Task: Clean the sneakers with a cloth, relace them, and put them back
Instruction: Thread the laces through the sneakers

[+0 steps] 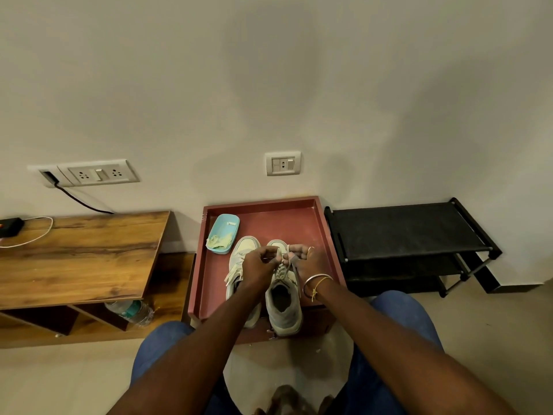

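nearest, the grey sneaker (284,310) sits heel toward the person on the red tray (284,223), just beside its pair (245,248). over its tongue the left hand (259,265) and right hand (306,260) each pinch the pale lace (291,269), fingers curled. the lace looks soft, limp and light, so it is probably best held near its ends. farther back, a cloth (220,241) lies in a blue dish (229,224).

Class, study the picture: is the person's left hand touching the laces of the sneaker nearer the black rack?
Touching. The head view shows the left hand pinching a lace above that sneaker, with its fingers curled round the strand.
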